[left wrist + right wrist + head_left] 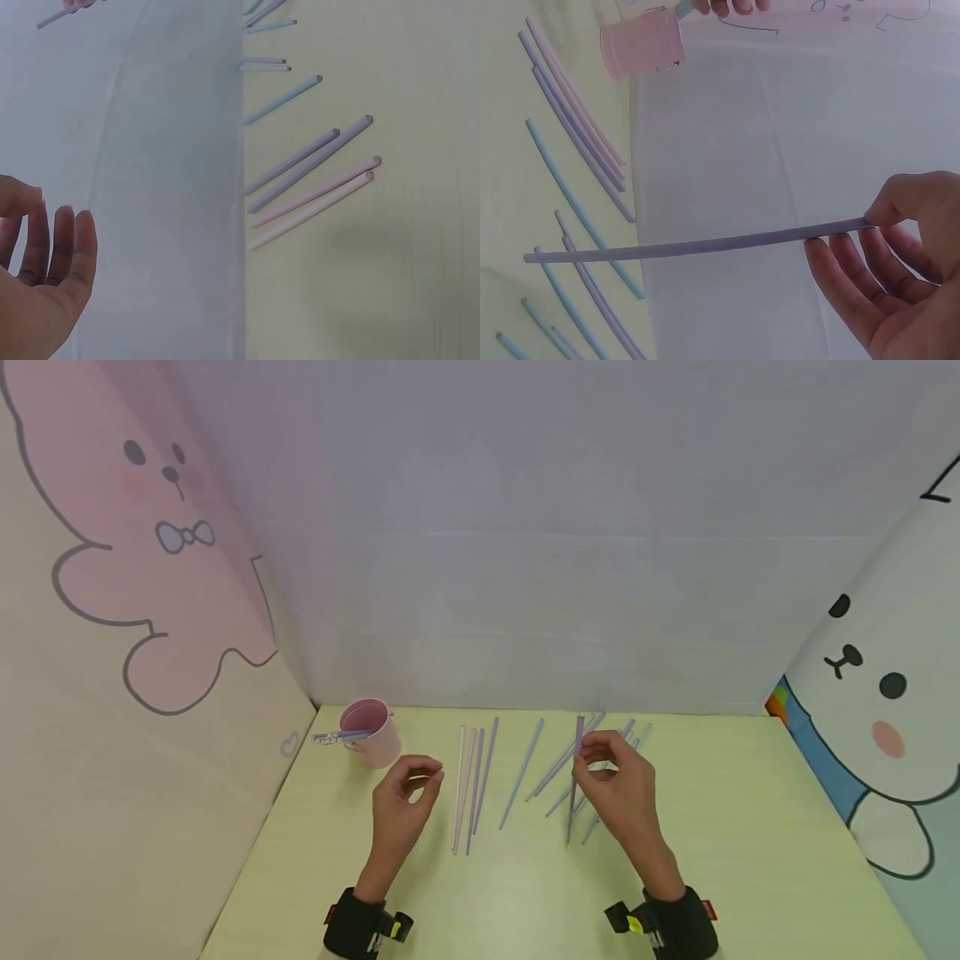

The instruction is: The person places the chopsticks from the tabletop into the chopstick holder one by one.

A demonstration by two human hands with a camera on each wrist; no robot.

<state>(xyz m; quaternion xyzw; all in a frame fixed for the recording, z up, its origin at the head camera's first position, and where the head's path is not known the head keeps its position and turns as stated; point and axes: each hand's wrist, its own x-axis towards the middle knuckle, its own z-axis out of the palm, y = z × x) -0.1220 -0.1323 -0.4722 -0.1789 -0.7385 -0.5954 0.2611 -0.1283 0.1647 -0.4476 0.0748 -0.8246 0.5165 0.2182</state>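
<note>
Sticks (pixel 309 165) in pale colours lie on the tabletop (pixel 750 818), and over the cluster at right we see the right hand (pixel 621 782) pinching a purple stick (pixel 727 242) near one end; the left hand (pixel 393 814), free and loosely bent, hovers left of four sticks and nearer than the pink bucket (pixel 386 745), where we notice thin pieces (pixel 342 737) leaning over the left rim

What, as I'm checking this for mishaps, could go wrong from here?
The purple stick could swing or slip, since the right hand pinches it near one end. It might also nudge the loose sticks lying close by. The bucket could perhaps be unbalanced, as its sticks lean out over the rim.
</note>
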